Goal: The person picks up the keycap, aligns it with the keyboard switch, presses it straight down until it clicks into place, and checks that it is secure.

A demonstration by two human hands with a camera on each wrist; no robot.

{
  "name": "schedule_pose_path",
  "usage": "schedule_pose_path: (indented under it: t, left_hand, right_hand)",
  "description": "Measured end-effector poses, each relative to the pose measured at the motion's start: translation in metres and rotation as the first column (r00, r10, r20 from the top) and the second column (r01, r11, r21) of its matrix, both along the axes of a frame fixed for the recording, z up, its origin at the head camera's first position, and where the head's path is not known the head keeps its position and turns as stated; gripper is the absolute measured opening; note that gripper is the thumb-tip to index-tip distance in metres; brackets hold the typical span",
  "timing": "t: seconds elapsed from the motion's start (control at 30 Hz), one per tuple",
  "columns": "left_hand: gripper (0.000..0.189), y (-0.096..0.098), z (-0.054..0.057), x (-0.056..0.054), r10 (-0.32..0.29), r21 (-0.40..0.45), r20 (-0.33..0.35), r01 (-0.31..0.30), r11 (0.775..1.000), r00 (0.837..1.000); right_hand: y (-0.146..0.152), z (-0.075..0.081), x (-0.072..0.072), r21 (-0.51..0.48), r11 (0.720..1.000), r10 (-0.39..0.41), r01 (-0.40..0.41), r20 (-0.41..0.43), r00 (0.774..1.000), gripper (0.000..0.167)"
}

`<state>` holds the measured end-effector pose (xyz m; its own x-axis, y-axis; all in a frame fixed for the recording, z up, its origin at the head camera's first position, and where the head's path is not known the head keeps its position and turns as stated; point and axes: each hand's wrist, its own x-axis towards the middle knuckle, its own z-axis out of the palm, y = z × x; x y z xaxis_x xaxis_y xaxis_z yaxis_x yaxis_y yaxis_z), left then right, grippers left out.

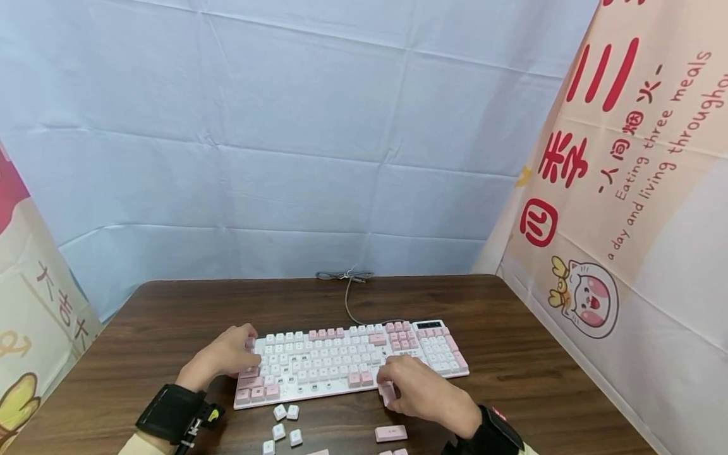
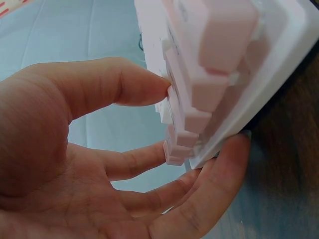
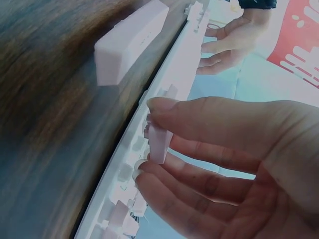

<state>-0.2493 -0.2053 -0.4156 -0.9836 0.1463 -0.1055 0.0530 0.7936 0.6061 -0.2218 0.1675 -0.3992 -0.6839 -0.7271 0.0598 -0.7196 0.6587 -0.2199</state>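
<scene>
The right-hand cloth (image 1: 631, 221) reads "Eating three meals a day". On the table (image 1: 500, 354), near, lies one keyboard (image 1: 318, 363); the left hand (image 1: 224, 354) grips its left end, the right hand (image 1: 423, 392) closely pinches one pink keycap (image 3: 160, 144) at its near edge. Five loose white keycaps (image 1: 296, 437) lie nearer.

keyboard (image 1: 332, 362): white and pink, some caps off, flat | left end gripped by left hand (image 1: 223, 351), body stretching out to its right || cap (image 1: 388, 393): pink, detached, pinched between right hand (image 1: 419, 390)'s thumb and fingers, at keyboard's near edge
</scene>
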Motion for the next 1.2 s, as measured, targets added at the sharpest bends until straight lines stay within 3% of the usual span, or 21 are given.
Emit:
schedule_pose_path:
  t: [0.4,0.8,1.2]
  left_hand:
    - [0.054,0.000,0.001,0.001,0.007,0.004,0.009,-0.007,1.000,1.000]
    - [0.054,0.000,0.000,0.000,0.005,-0.003,0.002,-0.005,1.000,1.000]
    - [0.056,0.000,-0.002,-0.001,0.008,0.009,0.005,-0.008,1.000,1.000]
  right_hand:
    - [0.002,0.004,-0.001,-0.037,0.999,0.013,-0.013,0.013,1.000,0.022]
    - [0.005,0.002,-0.011,-0.086,0.995,0.045,-0.049,-0.054,0.998,0.020]
    - [0.008,0.004,-0.018,-0.104,0.995,-0.004,-0.001,-0.048,0.999,0.021]
